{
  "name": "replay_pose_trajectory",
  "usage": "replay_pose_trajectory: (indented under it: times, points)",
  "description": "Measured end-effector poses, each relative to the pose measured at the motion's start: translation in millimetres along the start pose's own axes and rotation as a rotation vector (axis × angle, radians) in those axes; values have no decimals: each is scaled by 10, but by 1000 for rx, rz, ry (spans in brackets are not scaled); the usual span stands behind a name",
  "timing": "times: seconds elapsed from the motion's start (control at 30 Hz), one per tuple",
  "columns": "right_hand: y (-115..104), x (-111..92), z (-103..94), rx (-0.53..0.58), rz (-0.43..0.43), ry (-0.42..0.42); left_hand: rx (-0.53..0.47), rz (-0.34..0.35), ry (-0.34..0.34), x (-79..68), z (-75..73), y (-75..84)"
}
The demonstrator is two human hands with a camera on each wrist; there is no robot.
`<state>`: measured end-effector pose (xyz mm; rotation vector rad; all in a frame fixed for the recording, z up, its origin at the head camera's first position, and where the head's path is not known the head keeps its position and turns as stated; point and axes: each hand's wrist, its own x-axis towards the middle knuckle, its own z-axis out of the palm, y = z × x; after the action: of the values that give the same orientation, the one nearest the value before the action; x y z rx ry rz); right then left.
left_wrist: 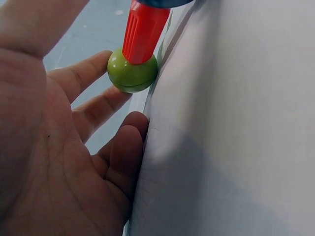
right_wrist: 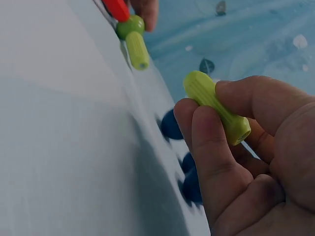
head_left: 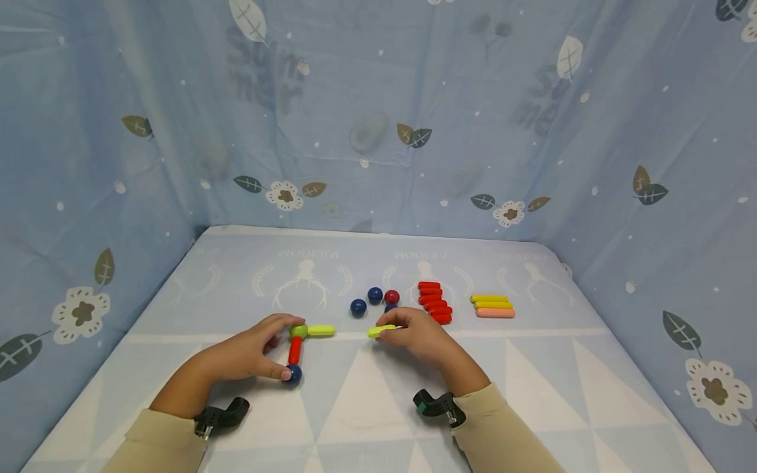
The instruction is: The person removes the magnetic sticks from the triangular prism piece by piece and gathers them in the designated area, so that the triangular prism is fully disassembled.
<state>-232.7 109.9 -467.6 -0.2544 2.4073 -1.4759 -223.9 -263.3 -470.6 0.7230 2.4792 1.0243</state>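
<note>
My left hand [head_left: 251,351] spans a joined L-shaped piece, thumb on its blue ball and fingertips at its green ball [left_wrist: 132,73]. A red rod [head_left: 294,351] links the two balls, and a yellow-green rod [head_left: 321,330] sticks out rightward from the green one. My right hand [head_left: 416,335] pinches a loose yellow-green rod [right_wrist: 211,101] between thumb and fingers, its ribbed side and one end showing in the right wrist view. That rod points left, apart from the L-shaped piece. Beyond the right hand lie blue balls [head_left: 358,308] and a red ball [head_left: 392,297].
Several red rods [head_left: 434,301] lie in a column behind the right hand. Farther right are two yellow rods [head_left: 489,299] and an orange-pink rod [head_left: 495,313]. A patterned cloth covers the table [head_left: 367,407], and blue curtains [head_left: 378,118] stand behind it and on both sides.
</note>
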Motion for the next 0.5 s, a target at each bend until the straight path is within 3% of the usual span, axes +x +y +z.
replay_pose_trajectory:
  times: [0.5]
  points:
    - [326,-104,-463,8,74,184,4,-13,5,2,10,-13]
